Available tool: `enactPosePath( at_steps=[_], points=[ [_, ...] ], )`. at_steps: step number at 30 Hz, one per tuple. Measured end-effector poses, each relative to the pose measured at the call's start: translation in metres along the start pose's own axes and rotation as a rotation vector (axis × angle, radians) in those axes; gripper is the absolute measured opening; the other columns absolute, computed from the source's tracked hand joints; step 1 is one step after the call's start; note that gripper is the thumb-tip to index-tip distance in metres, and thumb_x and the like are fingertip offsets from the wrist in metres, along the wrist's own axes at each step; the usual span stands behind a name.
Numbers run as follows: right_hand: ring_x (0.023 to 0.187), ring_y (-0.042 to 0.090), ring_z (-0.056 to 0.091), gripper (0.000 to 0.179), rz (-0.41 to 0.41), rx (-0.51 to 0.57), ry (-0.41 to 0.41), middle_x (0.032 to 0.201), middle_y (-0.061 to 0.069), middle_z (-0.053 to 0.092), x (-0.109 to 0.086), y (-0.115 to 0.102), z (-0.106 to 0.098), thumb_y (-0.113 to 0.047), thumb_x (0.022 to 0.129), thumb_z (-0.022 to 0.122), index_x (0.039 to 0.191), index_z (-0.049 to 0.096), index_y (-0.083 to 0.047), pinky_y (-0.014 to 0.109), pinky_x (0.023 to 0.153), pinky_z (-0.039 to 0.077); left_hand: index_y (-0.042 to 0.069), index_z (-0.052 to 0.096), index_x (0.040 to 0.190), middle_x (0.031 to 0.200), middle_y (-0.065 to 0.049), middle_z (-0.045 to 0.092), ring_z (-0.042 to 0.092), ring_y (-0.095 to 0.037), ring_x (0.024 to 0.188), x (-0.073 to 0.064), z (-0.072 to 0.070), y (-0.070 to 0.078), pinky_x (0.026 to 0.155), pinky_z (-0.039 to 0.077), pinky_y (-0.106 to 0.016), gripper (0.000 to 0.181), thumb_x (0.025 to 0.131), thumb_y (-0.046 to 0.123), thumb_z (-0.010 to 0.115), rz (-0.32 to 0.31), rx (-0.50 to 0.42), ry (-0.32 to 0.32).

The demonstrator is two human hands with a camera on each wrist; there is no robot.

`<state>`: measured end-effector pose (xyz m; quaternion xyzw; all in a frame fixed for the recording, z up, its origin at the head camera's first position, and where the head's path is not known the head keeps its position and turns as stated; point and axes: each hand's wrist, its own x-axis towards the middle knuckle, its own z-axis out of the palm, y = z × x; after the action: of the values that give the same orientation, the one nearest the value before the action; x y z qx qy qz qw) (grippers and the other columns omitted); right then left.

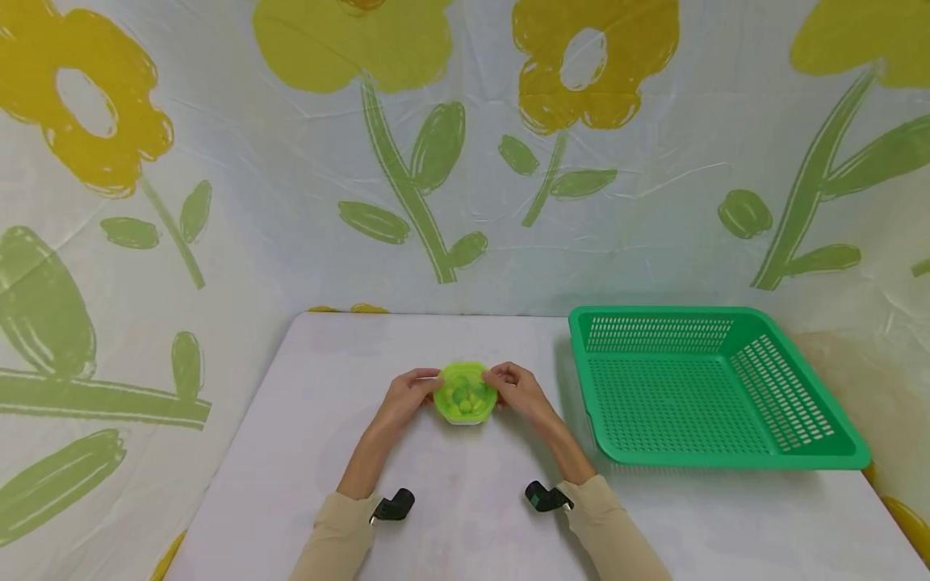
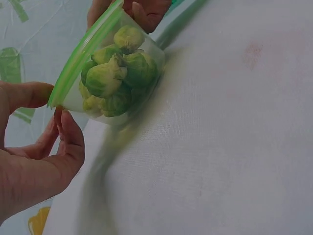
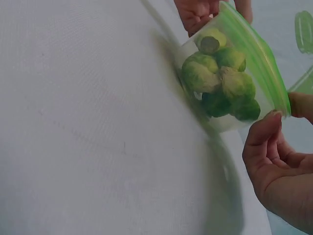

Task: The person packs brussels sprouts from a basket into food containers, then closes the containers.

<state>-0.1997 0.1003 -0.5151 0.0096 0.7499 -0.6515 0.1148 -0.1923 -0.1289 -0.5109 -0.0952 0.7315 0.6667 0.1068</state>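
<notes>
A clear plastic container (image 2: 154,51) with a bright green lid (image 1: 456,370) holds several Brussels sprouts (image 2: 104,79). It is near the middle of the white table, with its base close to the surface. My left hand (image 1: 402,397) pinches the left edge of the lid between thumb and fingers. On the opposite side, my right hand (image 1: 525,395) grips the lid's right edge in the same way. The right wrist view shows that thumb under the rim. The lid sits over the container's mouth, and the sprouts show blurred through it in the head view.
A large green plastic basket (image 1: 676,403) with slotted sides stands on the right of the table (image 1: 450,516). A cloth with printed yellow flowers (image 1: 596,64) hangs behind and to the left. Black wrist cameras sit by both sleeves.
</notes>
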Motion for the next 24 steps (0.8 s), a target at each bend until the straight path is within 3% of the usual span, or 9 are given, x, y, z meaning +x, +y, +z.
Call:
enactPosePath(
  at_steps=[5,9,15,19,24],
  points=[
    [0.068,0.014,0.053,0.039,-0.025,-0.025,0.005,0.091,0.005,0.062,0.003,-0.002,0.004,-0.038,0.100,0.069,0.116,0.071,-0.003,0.025,0.060,0.047,-0.001,0.070,0.125,0.117,-0.010,0.070,0.061,-0.015,0.094,0.004,0.002,0.003,0.080,0.052,-0.024,0.044,0.096,0.032,0.075,-0.004,0.008,-0.001],
    [0.069,0.013,0.051,0.040,-0.064,-0.029,0.054,0.094,0.006,0.064,0.007,-0.003,0.009,-0.040,0.100,0.068,0.113,0.074,-0.002,0.025,0.059,0.044,0.001,0.072,0.123,0.123,-0.010,0.070,0.060,-0.016,0.103,0.008,0.005,0.005,0.083,0.052,-0.023,0.045,0.095,0.035,0.076,-0.005,0.016,0.019],
    [0.093,0.015,0.056,0.030,-0.108,-0.028,0.130,0.105,0.007,0.070,0.011,-0.002,0.016,-0.031,0.098,0.072,0.105,0.077,-0.002,0.026,0.077,0.047,-0.001,0.074,0.119,0.121,-0.010,0.071,0.061,-0.018,0.107,0.010,0.009,0.008,0.087,0.052,-0.026,0.040,0.095,0.031,0.077,-0.007,0.007,0.041],
    [0.091,0.016,0.057,0.028,-0.088,0.029,0.116,0.110,0.011,0.069,0.010,-0.009,0.018,-0.025,0.099,0.071,0.106,0.075,0.002,0.023,0.075,0.048,-0.002,0.075,0.117,0.124,-0.012,0.070,0.059,-0.021,0.115,0.012,0.010,0.008,0.093,0.051,-0.030,0.037,0.094,0.028,0.078,-0.017,-0.008,0.058],
    [0.090,0.018,0.059,0.024,-0.106,0.062,0.089,0.110,0.020,0.067,-0.003,-0.030,0.019,-0.011,0.100,0.068,0.106,0.070,0.013,0.020,0.074,0.049,-0.003,0.076,0.112,0.120,-0.012,0.071,0.060,-0.021,0.112,0.015,0.012,0.008,0.091,0.051,-0.030,0.033,0.092,0.023,0.079,-0.032,-0.022,0.091]
  ],
)
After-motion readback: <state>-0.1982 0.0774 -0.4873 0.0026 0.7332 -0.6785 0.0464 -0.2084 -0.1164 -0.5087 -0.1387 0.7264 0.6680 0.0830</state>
